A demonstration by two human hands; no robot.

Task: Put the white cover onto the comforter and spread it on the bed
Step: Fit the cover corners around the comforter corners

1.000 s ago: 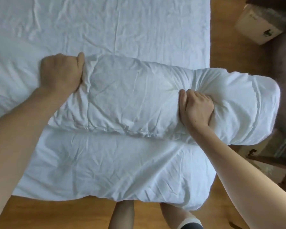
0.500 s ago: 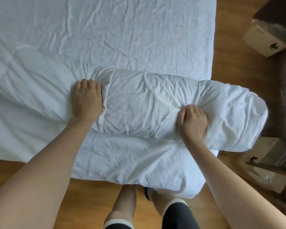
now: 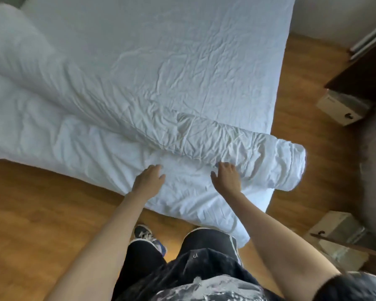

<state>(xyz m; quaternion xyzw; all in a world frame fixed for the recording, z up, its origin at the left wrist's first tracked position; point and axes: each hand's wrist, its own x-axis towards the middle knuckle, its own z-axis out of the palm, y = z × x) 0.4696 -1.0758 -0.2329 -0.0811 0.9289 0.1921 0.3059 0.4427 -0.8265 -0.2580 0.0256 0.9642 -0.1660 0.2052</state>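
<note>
A long white roll of comforter and cover lies across the bed, running from the far left to past the right edge, where its end overhangs the floor. A flat part of the white bedding spreads in front of the roll toward the bed's near edge. My left hand hovers over or rests lightly on this flat part, fingers relaxed. My right hand is spread just in front of the roll, fingertips at its lower side. Neither hand grips anything.
Wooden floor surrounds the bed's near and right sides. Two cardboard boxes stand on the right by dark furniture. My legs and a shoe are at the bed's near edge.
Both hands have let go of the roll and drawn back toward me, now open. The view has pulled back and tilted, showing more of the bed and floor.
</note>
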